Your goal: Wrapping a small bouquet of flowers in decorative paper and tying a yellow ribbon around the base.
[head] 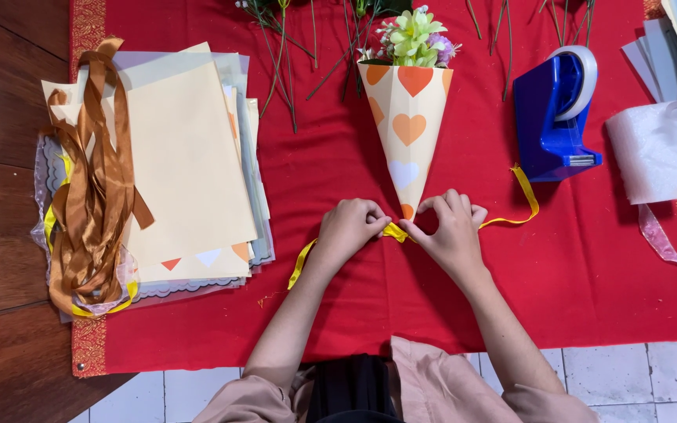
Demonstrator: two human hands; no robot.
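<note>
Both hands pinch a thin yellow ribbon [396, 230] at the tip of a cream paper cone printed with hearts [407, 125].

The left hand [350, 225] and right hand [452, 229] are closed on the ribbon, thumbs nearly touching, mid-cloth. The cone holds pale green and purple flowers [417, 37] at its 12 o'clock mouth. Open red cloth [589, 266] lies at 4 o'clock. A blue tape dispenser [550, 117] stands at 2 o'clock; the stack of cream paper sheets [186, 164] with brown satin ribbons [92, 196] sits near the cloth's 9 o'clock edge.
</note>
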